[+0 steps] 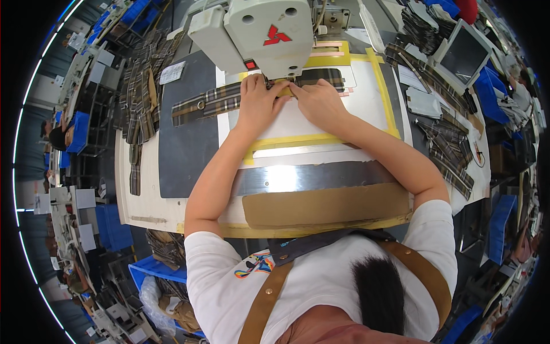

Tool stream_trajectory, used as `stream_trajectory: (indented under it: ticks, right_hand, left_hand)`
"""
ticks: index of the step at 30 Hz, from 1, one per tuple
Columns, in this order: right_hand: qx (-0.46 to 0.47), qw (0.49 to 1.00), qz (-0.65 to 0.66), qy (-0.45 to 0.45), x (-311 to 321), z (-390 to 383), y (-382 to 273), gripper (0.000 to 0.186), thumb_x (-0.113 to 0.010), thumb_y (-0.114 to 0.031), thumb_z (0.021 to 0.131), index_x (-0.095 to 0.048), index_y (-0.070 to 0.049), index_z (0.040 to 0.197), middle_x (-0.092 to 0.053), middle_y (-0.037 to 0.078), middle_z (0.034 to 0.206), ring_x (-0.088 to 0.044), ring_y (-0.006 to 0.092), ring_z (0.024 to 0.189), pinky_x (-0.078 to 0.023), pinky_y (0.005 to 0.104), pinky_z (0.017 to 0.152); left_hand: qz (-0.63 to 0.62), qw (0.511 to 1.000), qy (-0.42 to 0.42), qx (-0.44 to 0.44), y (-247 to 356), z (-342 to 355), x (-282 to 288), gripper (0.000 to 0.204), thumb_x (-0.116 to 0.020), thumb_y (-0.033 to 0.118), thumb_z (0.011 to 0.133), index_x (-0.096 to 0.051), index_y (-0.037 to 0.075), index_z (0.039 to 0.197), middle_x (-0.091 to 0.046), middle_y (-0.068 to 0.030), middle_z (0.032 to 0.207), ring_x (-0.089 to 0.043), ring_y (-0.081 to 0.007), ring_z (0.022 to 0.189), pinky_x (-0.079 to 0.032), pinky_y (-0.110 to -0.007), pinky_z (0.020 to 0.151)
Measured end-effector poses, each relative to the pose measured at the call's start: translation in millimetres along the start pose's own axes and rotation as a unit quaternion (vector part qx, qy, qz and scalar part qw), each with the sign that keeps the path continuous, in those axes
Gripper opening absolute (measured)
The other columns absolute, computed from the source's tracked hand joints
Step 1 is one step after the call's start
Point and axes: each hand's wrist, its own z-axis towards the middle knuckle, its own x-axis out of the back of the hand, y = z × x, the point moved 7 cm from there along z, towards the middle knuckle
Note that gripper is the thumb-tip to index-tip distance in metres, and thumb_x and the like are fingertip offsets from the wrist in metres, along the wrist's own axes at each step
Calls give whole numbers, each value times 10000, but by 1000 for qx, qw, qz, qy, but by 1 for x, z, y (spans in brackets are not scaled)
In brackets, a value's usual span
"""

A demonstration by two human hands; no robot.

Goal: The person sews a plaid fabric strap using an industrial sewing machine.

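A plaid fabric strip [215,101] in brown, grey and white lies across the work plate, with a small round metal fitting [201,105] near its left end. Both hands meet on this strip, right below the white sewing machine head [269,43]. My left hand [259,104] has its fingers bent down onto the fabric, thumb toward the middle. From the other side, my right hand [322,104] grips the strip with curled fingers, its index finger pointing at the needle area. The fingertips and the needle are partly hidden under the machine head.
A yellow-edged white template [381,94] surrounds the sewing spot. Plaid pieces [140,97] pile up at the left, and more plaid strips [450,152] lie at the right below a grey screen [463,53]. A brown board [326,205] lies along the front edge. Blue bins [150,268] stand below.
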Motion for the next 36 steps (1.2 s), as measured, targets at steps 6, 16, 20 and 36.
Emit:
stream_trajectory:
  ticks: [6, 16, 20, 36]
  right_hand:
    - [-64, 992, 106, -5, -18, 8, 0, 230, -604, -59, 908, -677, 13, 1114, -697, 144, 801, -694, 345, 788, -505, 443, 745]
    - [108, 993, -41, 36, -11, 12, -44, 133, -660, -111, 888, -617, -38, 991, -627, 97, 919, -640, 267, 885, -502, 402, 790]
    - [135, 991, -17, 0, -2, 6, -57, 313, -710, -156, 921, -648, -6, 1189, -634, 132, 1007, -634, 290, 949, -512, 396, 865]
    - [9, 990, -89, 107, 37, 27, 115, 533, -737, -25, 859, -629, -12, 1381, -658, 152, 1289, -580, 364, 1272, -480, 461, 1090]
  left_hand:
    - [-110, 992, -30, 56, -13, -3, -3, 402, -770, 333, 916, -729, 168, 1281, -594, -172, 1165, -518, -395, 1192, -382, -523, 1075]
    - [-157, 986, -31, 47, -22, -2, -11, 553, -780, 138, 757, -725, 145, 1308, -575, -149, 1173, -507, -389, 1204, -368, -504, 1094]
    - [-149, 988, -33, 22, -19, -1, -6, 557, -781, 115, 727, -743, 144, 1282, -568, -146, 1152, -507, -391, 1181, -371, -491, 1074]
    - [-155, 967, 35, 199, -52, 7, -31, 329, -751, 294, 907, -764, -30, 965, -714, -146, 1035, -596, -376, 1018, -419, -503, 972]
